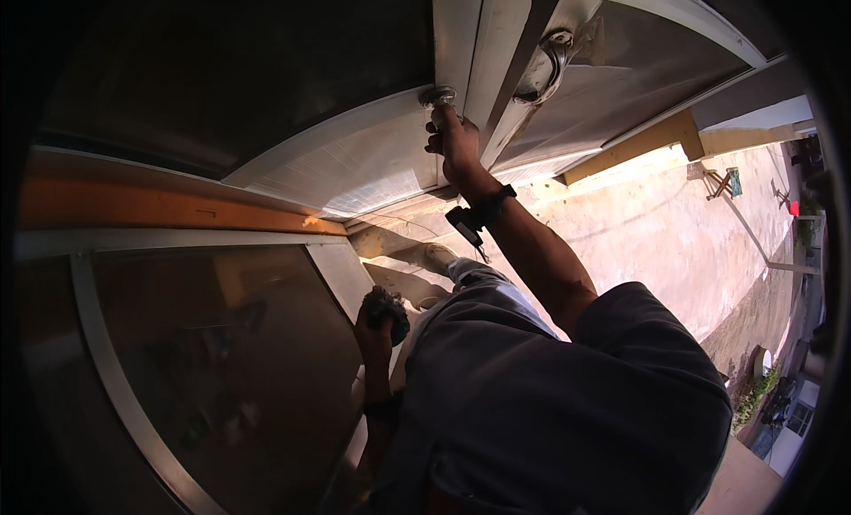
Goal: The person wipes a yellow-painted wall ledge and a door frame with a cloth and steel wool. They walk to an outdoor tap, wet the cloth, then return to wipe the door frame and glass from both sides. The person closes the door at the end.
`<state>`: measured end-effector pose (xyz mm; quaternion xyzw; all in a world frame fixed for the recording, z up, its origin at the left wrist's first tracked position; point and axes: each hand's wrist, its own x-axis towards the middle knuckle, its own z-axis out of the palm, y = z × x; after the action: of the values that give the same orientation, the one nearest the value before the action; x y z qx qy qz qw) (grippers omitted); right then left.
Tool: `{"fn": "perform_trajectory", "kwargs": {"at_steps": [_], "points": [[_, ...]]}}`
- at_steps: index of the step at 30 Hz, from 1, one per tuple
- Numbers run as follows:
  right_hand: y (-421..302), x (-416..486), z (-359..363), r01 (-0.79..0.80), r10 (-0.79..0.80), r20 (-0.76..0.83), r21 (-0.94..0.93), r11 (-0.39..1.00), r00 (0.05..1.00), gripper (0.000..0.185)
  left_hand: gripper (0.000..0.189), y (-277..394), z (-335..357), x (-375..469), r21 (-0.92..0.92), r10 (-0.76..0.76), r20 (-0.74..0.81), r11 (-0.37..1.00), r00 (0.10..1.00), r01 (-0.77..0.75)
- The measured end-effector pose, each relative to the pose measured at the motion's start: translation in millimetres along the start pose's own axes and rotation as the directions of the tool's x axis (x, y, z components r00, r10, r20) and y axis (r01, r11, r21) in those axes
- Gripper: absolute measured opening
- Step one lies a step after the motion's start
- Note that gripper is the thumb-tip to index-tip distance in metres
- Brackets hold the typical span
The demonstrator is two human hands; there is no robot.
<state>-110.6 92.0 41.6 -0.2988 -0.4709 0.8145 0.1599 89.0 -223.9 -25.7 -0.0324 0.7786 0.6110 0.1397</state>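
My right hand (459, 146) is closed around a round metal doorknob (439, 97) on an aluminium-framed door (372, 139) with a dark upper pane. A dark strap with a small device (482, 216) sits on that wrist. Lower down, my left hand (373, 339) grips a dark, fuzzy scrubbing pad (387, 310) close to my legs. Its exact material cannot be told. To the right of the knob, a curved metal pull handle (548, 66) is fixed to a neighbouring door frame, and neither hand touches it.
An orange ledge (173, 199) runs below the dark pane. Another framed dark panel (219, 355) stands at my left. Sunlit concrete (638, 249) stretches to the right, with a small folding stool (725, 184) and green plants (754, 402) farther off. My shoe (440, 254) stands near the door's base.
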Motion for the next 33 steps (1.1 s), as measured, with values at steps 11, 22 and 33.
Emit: {"fn": "perform_trajectory", "kwargs": {"at_steps": [11, 22, 33], "points": [[26.5, -49.3, -73.7, -0.194, 0.191, 0.223, -0.006, 0.981, 0.956, 0.072, 0.044, -1.2, 17.4, 1.1, -0.022, -0.013, 0.071, 1.0, 0.997, 0.015], [68.5, -216.4, -132.9, -0.162, 0.445, 0.541, -0.491, 0.856, 0.714, 0.048, 0.029, 25.5, 47.5, -11.7, -0.085, 0.026, 0.355, 0.996, 0.934, 0.005], [29.5, -214.8, -173.9, -0.033, 0.268, 0.484, -0.441, 0.897, 0.833, 0.055, 0.036, 70.1, 118.0, -10.8, 0.137, 0.085, 0.367, 0.98, 0.926, -0.144]]}}
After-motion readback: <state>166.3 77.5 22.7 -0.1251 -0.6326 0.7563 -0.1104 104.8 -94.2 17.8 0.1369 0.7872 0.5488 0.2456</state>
